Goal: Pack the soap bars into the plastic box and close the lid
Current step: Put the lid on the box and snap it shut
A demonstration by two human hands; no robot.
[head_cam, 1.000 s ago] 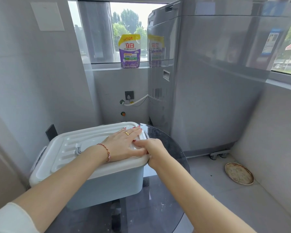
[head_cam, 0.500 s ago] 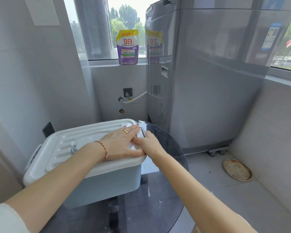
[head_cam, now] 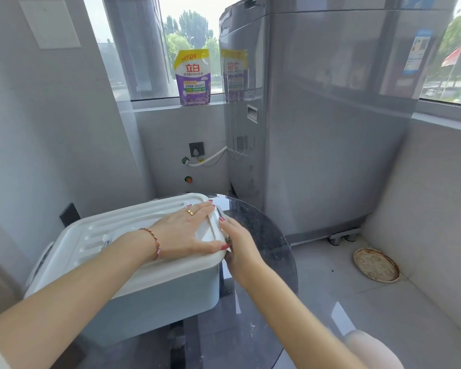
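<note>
A pale plastic box [head_cam: 157,296] stands on a round dark glass table [head_cam: 266,235], with its white ribbed lid [head_cam: 117,222] lying on top. My left hand [head_cam: 184,230] rests flat on the right end of the lid, fingers spread. At the box's right end my right hand [head_cam: 240,243] has its thumb on the end latch and its fingers curled under the lid's edge. The closed lid hides the inside of the box, and no soap bars are in view.
A tall grey washing machine [head_cam: 317,129] stands just behind and to the right of the table. A purple detergent pouch [head_cam: 193,78] sits on the window sill. A round patterned plate [head_cam: 375,265] lies on the floor at the right. Grey walls close in on the left.
My right hand has slid from the lid's top edge down onto the box's right end. My left hand has stayed flat on the lid.
</note>
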